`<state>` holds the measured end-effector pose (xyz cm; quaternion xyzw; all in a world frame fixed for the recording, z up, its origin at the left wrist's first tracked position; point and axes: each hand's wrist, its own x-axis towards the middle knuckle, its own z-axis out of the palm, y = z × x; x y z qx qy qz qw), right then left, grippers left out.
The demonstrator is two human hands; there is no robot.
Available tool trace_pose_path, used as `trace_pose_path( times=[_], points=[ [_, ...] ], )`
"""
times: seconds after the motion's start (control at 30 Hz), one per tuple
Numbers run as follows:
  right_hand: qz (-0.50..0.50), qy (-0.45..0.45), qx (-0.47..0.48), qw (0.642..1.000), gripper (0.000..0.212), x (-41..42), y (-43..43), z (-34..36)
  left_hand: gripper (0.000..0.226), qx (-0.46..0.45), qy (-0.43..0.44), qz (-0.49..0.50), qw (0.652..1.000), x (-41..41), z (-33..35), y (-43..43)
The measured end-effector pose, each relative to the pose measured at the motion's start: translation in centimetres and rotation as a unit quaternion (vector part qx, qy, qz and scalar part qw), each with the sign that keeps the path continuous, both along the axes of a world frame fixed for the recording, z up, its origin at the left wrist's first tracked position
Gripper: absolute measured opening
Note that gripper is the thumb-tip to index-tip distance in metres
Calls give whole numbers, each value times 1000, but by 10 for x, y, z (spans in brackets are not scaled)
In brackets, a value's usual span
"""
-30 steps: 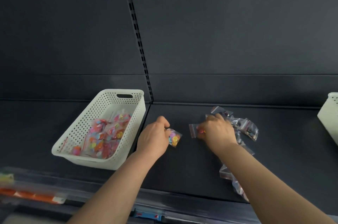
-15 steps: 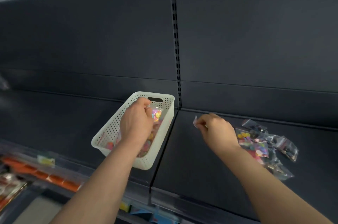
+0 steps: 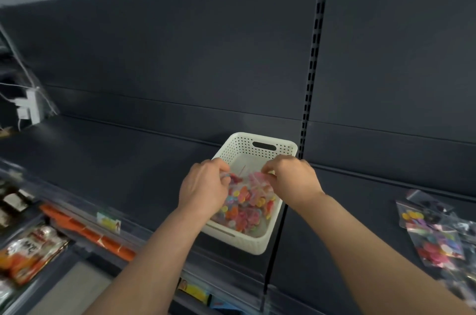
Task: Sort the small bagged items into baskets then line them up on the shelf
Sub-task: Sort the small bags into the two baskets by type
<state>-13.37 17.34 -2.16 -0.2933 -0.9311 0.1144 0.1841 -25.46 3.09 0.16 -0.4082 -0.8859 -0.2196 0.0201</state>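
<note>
vs 0.5 s ago: right hand (image 3: 293,180) had moved from over the bare dark grey metal shelf (image 3: 128,180) to above the white perforated plastic basket (image 3: 260,144). It now sat opposite the left hand (image 3: 203,186), which was still over the basket. The view had swung left, so the basket sat mid-frame and the loose pile of clear bags of coloured buttons (image 3: 435,240) was pushed to the right edge.

Hands: right fingers were curled and probably pinching a small clear zip bag (image 3: 257,177), blurred by motion. Left fingers were curled down at the heap of bagged pink, orange and yellow buttons (image 3: 242,206) in the basket. Couldn't tell if it gripped anything.

Basket stood on the shelf, just left of the slotted upright (image 3: 313,62).

Hidden or unclear:
- both sets of fingertips, behind the knuckles
- basket's near left wall, behind the left forearm
- loose pile, cut off at the right frame edge
- packets on the lower tier (image 3: 28,250), blurred and unreadable
</note>
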Motion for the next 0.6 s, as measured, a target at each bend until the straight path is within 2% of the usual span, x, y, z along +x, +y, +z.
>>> trace_pose_path(
  times=[0.13, 0.3, 0.43, 0.6],
  points=[
    [-15, 29, 6, 999, 22, 14, -3, -3, 20, 6, -32, -31, 999, 7, 1, 13],
    [-43, 83, 65, 994, 17, 48, 2, -5, 20, 49, -23, -87, 995, 41, 7, 41],
    [-98, 41, 55, 993, 23, 101, 18, -12, 18, 52, -41, -147, 987, 83, 11, 73],
    [-212, -31, 0, 977, 28, 187, 35, -25, 16, -28, -77, -231, 970, 146, -4, 110]
  ],
)
